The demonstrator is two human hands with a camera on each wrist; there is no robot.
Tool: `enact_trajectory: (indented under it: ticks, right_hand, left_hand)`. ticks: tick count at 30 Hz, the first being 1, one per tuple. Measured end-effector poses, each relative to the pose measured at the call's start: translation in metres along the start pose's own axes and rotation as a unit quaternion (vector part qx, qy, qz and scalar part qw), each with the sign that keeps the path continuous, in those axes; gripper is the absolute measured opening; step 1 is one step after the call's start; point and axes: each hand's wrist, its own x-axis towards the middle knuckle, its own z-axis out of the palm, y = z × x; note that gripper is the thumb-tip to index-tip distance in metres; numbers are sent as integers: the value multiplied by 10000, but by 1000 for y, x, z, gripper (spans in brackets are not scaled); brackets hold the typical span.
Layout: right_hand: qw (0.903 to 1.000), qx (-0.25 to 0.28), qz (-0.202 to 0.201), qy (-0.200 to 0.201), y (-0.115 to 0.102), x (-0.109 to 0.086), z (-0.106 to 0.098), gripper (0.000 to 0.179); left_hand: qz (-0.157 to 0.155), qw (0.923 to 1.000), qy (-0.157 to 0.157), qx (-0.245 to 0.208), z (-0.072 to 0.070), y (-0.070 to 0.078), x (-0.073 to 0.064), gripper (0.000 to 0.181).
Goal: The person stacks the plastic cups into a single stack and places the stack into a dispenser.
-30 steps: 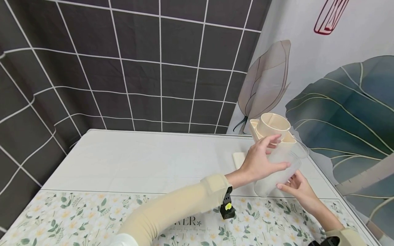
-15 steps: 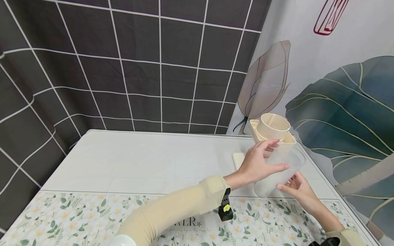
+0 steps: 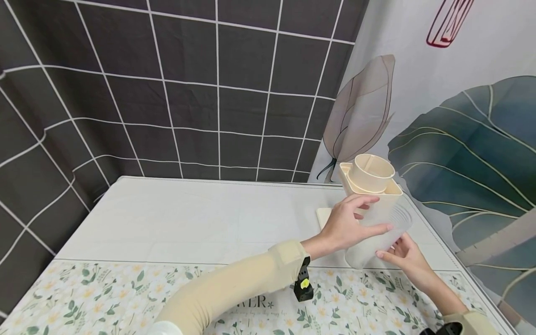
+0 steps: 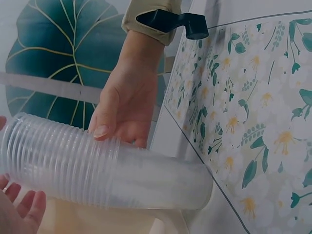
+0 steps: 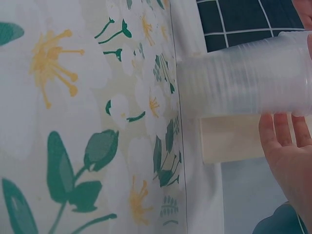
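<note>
A tilted stack of clear plastic cups (image 3: pixel 377 237) stands near the right side of the table, its lower end at the edge of the floral strip. My left hand (image 3: pixel 345 228) holds around the upper part, thumb across the near side and fingers on the far side. Lower down, my right hand (image 3: pixel 404 258) grips the stack's right side with thumb and fingers. The nested rims (image 4: pixel 63 165) show in the left wrist view. Behind the cups stands a cream holder (image 3: pixel 346 176) with a round, open-topped tube (image 3: pixel 372 173); its lower part is mostly hidden.
A flat cream part (image 3: pixel 324 216) shows left of the holder, partly behind my left hand. The white table (image 3: pixel 188 218) has a floral strip (image 3: pixel 117 298) along its front. A dark gridded curtain (image 3: pixel 180 93) and a leaf-printed curtain (image 3: pixel 473 153) hang behind.
My left hand has shifted slightly down and left. The upper rim of the stack has come down, and the stack looks shorter. My right hand has stayed in place.
</note>
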Motion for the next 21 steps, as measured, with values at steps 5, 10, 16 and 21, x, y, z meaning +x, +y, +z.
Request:
enact_trajectory:
  ticks: [5,10,16,21]
  right_hand:
    - [10000,-8,-24,-19,-1,0,1,77]
    - [9999,-131,-5,-26,-3,0,2,77]
    - [9999,-153,-16,-28,-4,0,3,77]
    - [9999,-148,-50,-12,-4,-1,2,77]
  left_hand:
    - [86,9999,52,25,0,-1,0,51]
    - [38,9999,24,-118,1,-1,-1,50]
    - [-39,9997,-20,-251,2,-4,-3,50]
    - [-52,9994,-102,-342,3,-9,-5,54]
